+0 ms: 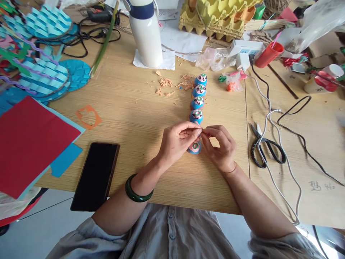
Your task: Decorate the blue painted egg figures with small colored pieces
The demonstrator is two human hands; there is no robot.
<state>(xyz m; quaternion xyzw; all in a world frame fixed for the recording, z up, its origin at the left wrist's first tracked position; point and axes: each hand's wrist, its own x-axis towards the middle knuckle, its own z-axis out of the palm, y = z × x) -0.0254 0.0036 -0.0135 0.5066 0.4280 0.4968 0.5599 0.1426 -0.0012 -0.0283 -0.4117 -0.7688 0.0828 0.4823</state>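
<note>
A column of small blue and pink domed pieces (197, 103) with green rings and dark marks runs away from me on the wooden table. The nearest piece (195, 146) shows a green ring on pink, just below my fingertips. My left hand (176, 140), with a dark green bangle (138, 198) on its forearm, is closed in a pinch over the column. Opposite it, my right hand (221, 145) pinches too, its fingertips meeting those of my left. Whatever they hold is too small to make out, and they partly hide a piece beneath.
Black scissors (266, 145) and cables lie to the right. At the left are a phone (95, 176), red paper (37, 144) and blue paper crafts. A white bottle (147, 36), yellow egg trays (215, 18) and a red cup (268, 55) stand at the back.
</note>
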